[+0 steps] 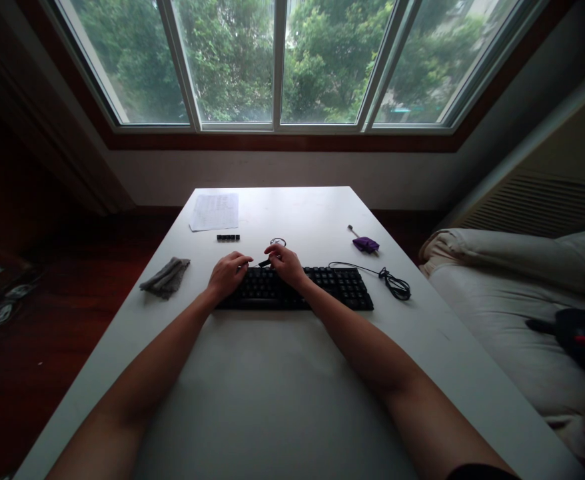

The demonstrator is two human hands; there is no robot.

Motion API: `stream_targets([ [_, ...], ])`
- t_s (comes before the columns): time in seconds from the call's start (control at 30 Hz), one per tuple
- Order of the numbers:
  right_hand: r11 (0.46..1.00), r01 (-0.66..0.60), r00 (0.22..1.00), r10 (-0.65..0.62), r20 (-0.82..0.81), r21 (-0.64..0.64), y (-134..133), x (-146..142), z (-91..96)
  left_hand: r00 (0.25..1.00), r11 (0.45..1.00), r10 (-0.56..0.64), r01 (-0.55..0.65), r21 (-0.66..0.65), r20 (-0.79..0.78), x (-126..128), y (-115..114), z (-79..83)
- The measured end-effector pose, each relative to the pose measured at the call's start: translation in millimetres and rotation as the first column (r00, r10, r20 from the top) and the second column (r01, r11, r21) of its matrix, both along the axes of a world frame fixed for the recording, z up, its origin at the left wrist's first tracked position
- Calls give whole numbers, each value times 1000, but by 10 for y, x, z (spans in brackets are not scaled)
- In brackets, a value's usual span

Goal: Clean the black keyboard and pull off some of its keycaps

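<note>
A black keyboard (345,288) lies crosswise on the white table, partly hidden by both of my hands and forearms. My left hand (228,273) is over its upper left part, with thumb and index finger drawn close together; what sits between them is too small to make out. Above the middle of the keyboard, my right hand (286,263) pinches a small dark tool (264,263) whose end points left towards my left fingertips. Just beyond the right hand is a thin ring-shaped thing (278,241). A short row of black keycaps (228,237) lies behind my left hand.
A grey cloth (166,277) lies left of the keyboard, a printed paper sheet (215,211) at the back left. To the right are a purple object (366,245) with a brush-like stick and the coiled cable (396,285). A padded seat (492,300) flanks the table (272,373).
</note>
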State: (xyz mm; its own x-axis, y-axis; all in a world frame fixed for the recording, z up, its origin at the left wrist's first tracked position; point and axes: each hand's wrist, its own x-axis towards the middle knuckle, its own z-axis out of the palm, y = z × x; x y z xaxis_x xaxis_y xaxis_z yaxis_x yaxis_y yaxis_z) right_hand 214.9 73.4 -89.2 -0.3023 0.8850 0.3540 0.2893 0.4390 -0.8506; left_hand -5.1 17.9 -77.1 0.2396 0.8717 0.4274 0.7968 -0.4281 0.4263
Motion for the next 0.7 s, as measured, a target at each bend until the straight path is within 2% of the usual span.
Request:
stream_targets([
  [0.27,1000,17,1000,-17,-7,4,-13,14,61,988,994,110,-112,15,106,-144,101,3],
  [0.47,998,47,999,-47,-10,40,2,18,77,947,973,226,-207,-103,228,-323,351,-87],
  [0.57,996,72,997,-72,0,58,-4,19,81,945,965,249,-223,-138,211,-370,509,-127],
  [0.7,996,69,997,-70,17,56,-11,21,85,964,970,227,-212,-115,141,-367,724,-137],
])
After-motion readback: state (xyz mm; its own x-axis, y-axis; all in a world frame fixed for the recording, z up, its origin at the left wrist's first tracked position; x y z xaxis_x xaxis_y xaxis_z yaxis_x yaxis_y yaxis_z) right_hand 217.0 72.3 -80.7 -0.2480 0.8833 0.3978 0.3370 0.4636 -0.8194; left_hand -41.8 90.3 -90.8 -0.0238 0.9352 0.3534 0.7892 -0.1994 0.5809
